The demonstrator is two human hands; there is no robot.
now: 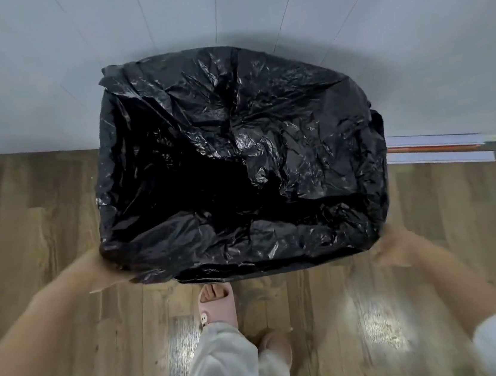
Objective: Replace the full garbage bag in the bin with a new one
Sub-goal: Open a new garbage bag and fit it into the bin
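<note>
Pink slipper (216, 310) stood below bin | black garbage bag (236, 158) lined bin by wall | left hand (106, 267) gripped bag corner | right hand (396, 247) blurred, grip unclear | advice: pull edge evenly over rim

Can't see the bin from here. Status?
Left hand and right hand at near corners of black garbage bag, grip blurred. Bag draped over bin, mouth open. Nothing in the way.
</note>
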